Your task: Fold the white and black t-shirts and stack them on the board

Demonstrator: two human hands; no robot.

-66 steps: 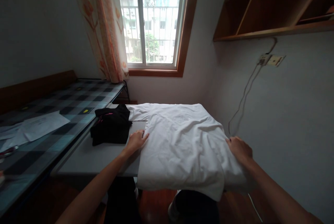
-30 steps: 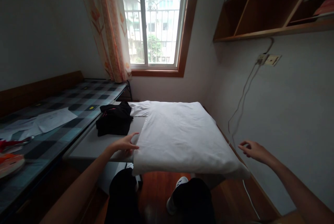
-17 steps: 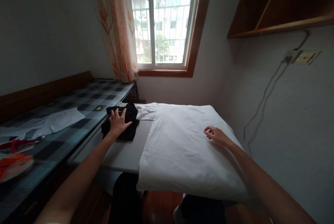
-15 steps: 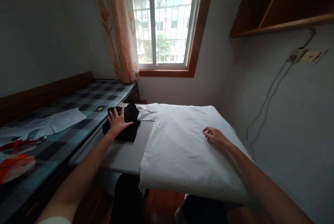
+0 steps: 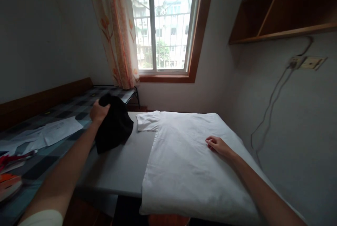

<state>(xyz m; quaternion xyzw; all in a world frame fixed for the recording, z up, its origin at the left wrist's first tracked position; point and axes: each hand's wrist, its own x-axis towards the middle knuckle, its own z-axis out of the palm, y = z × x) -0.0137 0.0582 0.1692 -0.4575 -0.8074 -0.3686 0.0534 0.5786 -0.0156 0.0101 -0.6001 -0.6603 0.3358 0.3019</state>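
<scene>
My left hand (image 5: 99,111) is closed on a black cloth (image 5: 116,124), gripping its upper left part. The cloth hangs from the hand over the left end of the grey board (image 5: 123,164); I cannot tell what kind of garment or cover it is. A white short-sleeved shirt (image 5: 179,159) lies spread over the board, its sleeve pointing left. Over the right side of the shirt is my right hand (image 5: 218,145), fingers curled in to the thumb, with nothing visible in them. Whether it touches the fabric is unclear.
On the left stands a bed with a checked cover (image 5: 65,105), holding white papers (image 5: 58,129), a red item (image 5: 10,159) and an orange-and-white object (image 5: 10,185). Ahead are a curtain (image 5: 118,33) and a window (image 5: 171,26). A shelf (image 5: 284,12) and plugged-in cable (image 5: 273,94) are at right.
My left hand has gone from lying spread on the black cloth to gripping and lifting it up and leftward, off the shirt's sleeve. My right hand has stayed about the same.
</scene>
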